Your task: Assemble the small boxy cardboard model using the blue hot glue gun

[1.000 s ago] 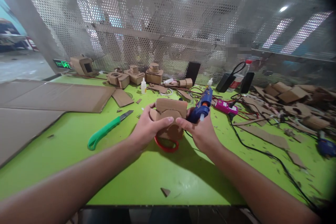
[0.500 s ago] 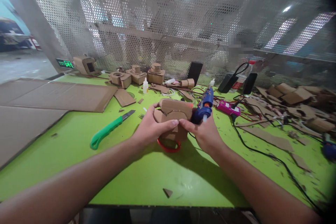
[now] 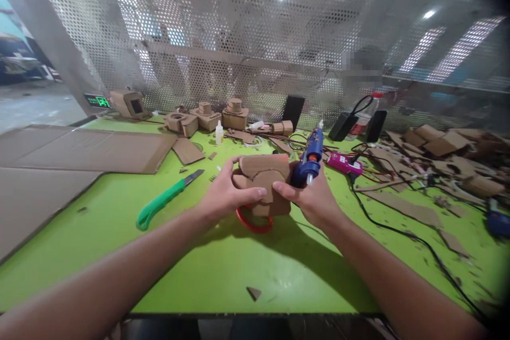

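Observation:
A small cardboard box model [image 3: 266, 180] is held above the green table [image 3: 223, 271] at its middle. My left hand [image 3: 223, 196] grips its left side, thumb pressed on the front face. My right hand [image 3: 314, 199] holds a blue glue gun [image 3: 311, 156] with its nozzle pointing up and away, while its thumb presses the model's right front. A red ring [image 3: 251, 221], seemingly scissor handles, lies on the table under the model.
A green utility knife [image 3: 165, 199] lies left of the hands. Big cardboard sheets [image 3: 79, 151] cover the left. Several cardboard models [image 3: 207, 116], a glue bottle [image 3: 219, 132], a pink device [image 3: 345, 163], black cables [image 3: 398, 231] and cardboard scraps [image 3: 438, 149] sit behind and right. Perforated metal panel [image 3: 247, 37] at the back.
Both hands have turned the cardboard model slightly and shifted their thumbs on its front. The glue gun stays in my right hand.

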`<state>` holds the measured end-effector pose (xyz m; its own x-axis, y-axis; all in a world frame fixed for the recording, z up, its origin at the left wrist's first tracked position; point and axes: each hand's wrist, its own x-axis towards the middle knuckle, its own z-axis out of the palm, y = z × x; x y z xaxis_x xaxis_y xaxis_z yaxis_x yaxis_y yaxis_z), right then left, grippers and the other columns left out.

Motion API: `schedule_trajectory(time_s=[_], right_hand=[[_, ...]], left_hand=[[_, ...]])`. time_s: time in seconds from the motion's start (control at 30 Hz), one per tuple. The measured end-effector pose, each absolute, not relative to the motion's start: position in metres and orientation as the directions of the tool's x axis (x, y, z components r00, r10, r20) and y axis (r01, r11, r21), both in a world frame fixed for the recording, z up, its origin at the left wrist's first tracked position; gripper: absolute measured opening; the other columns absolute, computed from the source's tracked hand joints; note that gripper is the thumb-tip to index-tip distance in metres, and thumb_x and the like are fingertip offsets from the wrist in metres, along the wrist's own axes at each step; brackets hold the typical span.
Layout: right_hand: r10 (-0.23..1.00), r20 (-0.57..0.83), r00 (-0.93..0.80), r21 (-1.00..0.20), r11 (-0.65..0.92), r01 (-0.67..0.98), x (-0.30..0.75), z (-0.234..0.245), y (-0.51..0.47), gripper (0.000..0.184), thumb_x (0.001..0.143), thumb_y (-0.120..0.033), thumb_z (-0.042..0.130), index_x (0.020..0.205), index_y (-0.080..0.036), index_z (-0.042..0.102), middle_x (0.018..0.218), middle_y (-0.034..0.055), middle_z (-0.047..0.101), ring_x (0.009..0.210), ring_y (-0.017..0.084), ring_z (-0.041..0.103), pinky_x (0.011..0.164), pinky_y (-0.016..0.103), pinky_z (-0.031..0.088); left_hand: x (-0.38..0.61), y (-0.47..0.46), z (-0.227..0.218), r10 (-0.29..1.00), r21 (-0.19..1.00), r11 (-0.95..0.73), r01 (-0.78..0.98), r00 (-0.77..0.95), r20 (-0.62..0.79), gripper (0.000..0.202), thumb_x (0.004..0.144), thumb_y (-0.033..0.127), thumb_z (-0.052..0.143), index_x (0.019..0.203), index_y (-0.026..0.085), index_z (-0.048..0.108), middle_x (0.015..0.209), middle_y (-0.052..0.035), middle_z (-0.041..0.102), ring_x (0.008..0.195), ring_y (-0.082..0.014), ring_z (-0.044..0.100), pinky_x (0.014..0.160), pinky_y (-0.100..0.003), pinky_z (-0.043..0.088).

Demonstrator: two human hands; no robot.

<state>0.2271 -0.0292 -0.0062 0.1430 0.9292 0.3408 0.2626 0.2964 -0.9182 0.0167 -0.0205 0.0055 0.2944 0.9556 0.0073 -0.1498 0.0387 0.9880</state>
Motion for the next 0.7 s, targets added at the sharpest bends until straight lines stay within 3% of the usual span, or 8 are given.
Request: schedule_trajectory(time_s=[0.13, 0.23, 0.33, 0.4, 0.47, 0.57, 0.7], right_hand=[[0.924, 0.335, 0.186, -0.917, 0.274, 0.291, 0.225, -0.002, -0.028, 0.070, 0.061, -0.055, 0.091, 0.105, -0.027, 0.045, 0.089, -0.0020, 0.060, 0.077, 0.019, 0.060, 0.071, 0.038, 0.054], [0.885, 0.420, 0.202, -0.900, 0.376, 0.222, 0.227, 0.000, -0.027, 0.051, 0.080, -0.059, 0.076, 0.105, -0.027, 0.047, 0.084, -0.0019, 0.058, 0.071, 0.017, 0.057, 0.067, 0.035, 0.052], [0.839, 0.527, 0.134, -0.836, 0.484, 0.260, 0.232, 0.000, -0.029, 0.035, 0.092, -0.054, 0.065, 0.107, -0.026, 0.051, 0.082, -0.0010, 0.058, 0.066, 0.016, 0.056, 0.065, 0.034, 0.050], [0.801, 0.598, -0.004, -0.738, 0.553, 0.386, 0.234, 0.000, -0.032, 0.025, 0.093, -0.047, 0.066, 0.102, -0.026, 0.055, 0.081, 0.0000, 0.061, 0.063, 0.016, 0.057, 0.063, 0.033, 0.049], [0.719, 0.661, -0.216, -0.558, 0.663, 0.499, 0.234, -0.001, -0.035, 0.017, 0.091, -0.038, 0.069, 0.099, -0.026, 0.059, 0.082, 0.0011, 0.064, 0.066, 0.017, 0.060, 0.062, 0.032, 0.049], [0.574, 0.666, -0.476, -0.306, 0.793, 0.527, 0.230, -0.002, -0.036, 0.016, 0.089, -0.025, 0.070, 0.103, -0.026, 0.062, 0.089, 0.0043, 0.067, 0.075, 0.019, 0.063, 0.066, 0.032, 0.051], [0.578, 0.602, -0.551, -0.248, 0.791, 0.559, 0.223, -0.006, -0.034, 0.016, 0.092, -0.020, 0.062, 0.108, -0.024, 0.061, 0.102, 0.0105, 0.065, 0.089, 0.022, 0.065, 0.072, 0.034, 0.054]], left_hand=[[0.020, -0.020, 0.005, 0.972, 0.957, 0.079, -0.278, 0.235, -0.012, 0.103, 0.055, 0.023, 0.095, 0.143, 0.025, 0.041, 0.110, -0.0100, 0.074, 0.099, -0.0314, 0.073, 0.084, -0.044, 0.062], [0.019, -0.011, 0.004, 0.986, 0.891, 0.106, -0.442, 0.165, -0.035, 0.079, 0.059, 0.021, 0.091, 0.128, 0.022, 0.052, 0.109, -0.0076, 0.074, 0.093, -0.0252, 0.074, 0.080, -0.038, 0.064], [0.013, 0.004, 0.004, 0.992, 0.845, 0.122, -0.521, 0.034, -0.122, 0.052, 0.065, 0.022, 0.084, 0.110, 0.020, 0.058, 0.098, -0.0027, 0.073, 0.075, -0.0180, 0.072, 0.065, -0.032, 0.064], [0.008, 0.013, 0.006, 0.983, 0.833, 0.136, -0.537, -0.031, -0.180, 0.042, 0.068, 0.022, 0.079, 0.105, 0.020, 0.059, 0.089, -0.0008, 0.072, 0.066, -0.0159, 0.070, 0.055, -0.028, 0.061], [0.005, 0.018, 0.007, 0.976, 0.820, 0.161, -0.549, -0.033, -0.214, 0.036, 0.071, 0.022, 0.076, 0.104, 0.018, 0.061, 0.087, -0.0021, 0.072, 0.065, -0.0163, 0.070, 0.054, -0.028, 0.060], [0.005, 0.018, 0.008, 0.971, 0.818, 0.193, -0.542, -0.016, -0.240, 0.032, 0.071, 0.023, 0.075, 0.101, 0.017, 0.063, 0.084, -0.0037, 0.074, 0.062, -0.0166, 0.069, 0.054, -0.029, 0.060], [0.009, 0.014, 0.006, 0.967, 0.822, 0.199, -0.534, -0.028, -0.252, 0.036, 0.067, 0.021, 0.076, 0.098, 0.019, 0.059, 0.073, 0.0013, 0.069, 0.054, -0.0147, 0.064, 0.051, -0.030, 0.058]])
